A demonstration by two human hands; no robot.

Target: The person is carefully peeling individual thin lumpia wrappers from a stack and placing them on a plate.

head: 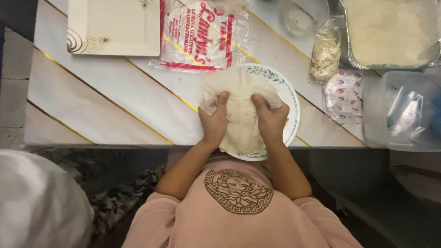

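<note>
L hand (214, 120) & R hand (271, 120): fingers pinched on thin pale wrapper sheet (240, 110), over round plate (290, 98) overhanging table edge (115, 146); open tabletop to L; wrapper packet (200, 34), bags, tubs crowd R

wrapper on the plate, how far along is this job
Done: the clear wrapper packet lies open and a wrapper is out over the round plate. In hand: left hand and right hand pinch it. Left: no filling shows on it; the square plate holds nothing.
</note>
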